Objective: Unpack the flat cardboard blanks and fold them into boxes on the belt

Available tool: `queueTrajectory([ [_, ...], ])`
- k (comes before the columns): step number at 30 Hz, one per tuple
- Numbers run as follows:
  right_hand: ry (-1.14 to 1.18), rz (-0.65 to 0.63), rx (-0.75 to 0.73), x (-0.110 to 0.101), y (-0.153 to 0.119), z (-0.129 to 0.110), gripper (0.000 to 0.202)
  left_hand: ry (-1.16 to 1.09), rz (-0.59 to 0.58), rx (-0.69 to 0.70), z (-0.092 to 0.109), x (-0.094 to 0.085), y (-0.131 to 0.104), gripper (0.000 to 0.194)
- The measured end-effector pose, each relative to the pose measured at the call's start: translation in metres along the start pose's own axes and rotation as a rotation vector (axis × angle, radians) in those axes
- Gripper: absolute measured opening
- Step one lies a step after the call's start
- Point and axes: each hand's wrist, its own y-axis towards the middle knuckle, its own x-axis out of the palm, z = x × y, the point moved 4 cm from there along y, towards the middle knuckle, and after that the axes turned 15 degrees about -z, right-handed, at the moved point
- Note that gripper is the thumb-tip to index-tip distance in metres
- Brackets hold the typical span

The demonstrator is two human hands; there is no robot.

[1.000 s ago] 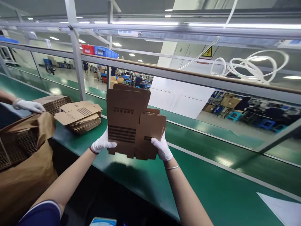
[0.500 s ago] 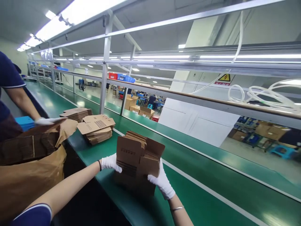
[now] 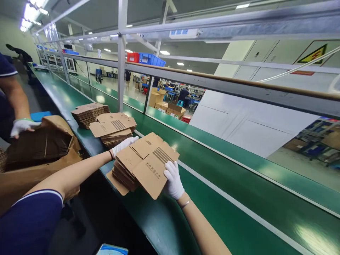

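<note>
Two more stacks of flat cartons (image 3: 113, 128) lie on the green belt (image 3: 233, 216); red and blue bins (image 3: 146, 58) sit overhead.

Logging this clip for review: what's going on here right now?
A person in white gloves has a stack of flat cardboard boxes lying on the green belt, the left hand at its far edge and the right hand at its near side. Two more stacks sit further along. A co-worker's gloved hand handles cardboard at left.
</note>
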Motion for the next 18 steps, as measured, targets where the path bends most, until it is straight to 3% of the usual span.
queueTrajectory([
  [2, -0.070, -0.176, -0.038, 0.023, -0.004, -0.004, 0.024, 0.123, -0.063, 0.032, -0.014, 0.007, -0.014, 0.036],
  [4, -0.114, -0.272, -0.130, 0.035, -0.009, -0.010, 0.022, 0.245, -0.125, 0.056, -0.027, 0.015, -0.037, 0.032],
  [7, -0.120, -0.314, -0.202, 0.034, -0.010, -0.013, 0.024, 0.395, -0.176, 0.053, -0.040, 0.019, -0.070, 0.031],
  [10, -0.111, -0.387, -0.240, 0.025, -0.007, -0.015, 0.029, 0.494, -0.190, 0.033, -0.040, 0.006, -0.086, 0.038],
  [15, 0.030, -0.407, -0.135, 0.017, -0.019, -0.020, 0.045, 0.548, -0.001, -0.289, -0.015, -0.043, -0.067, 0.045],
  [18, 0.213, -0.298, 0.089, 0.023, -0.034, -0.024, 0.057, 0.504, 0.012, -0.404, 0.010, -0.048, -0.026, 0.053],
])
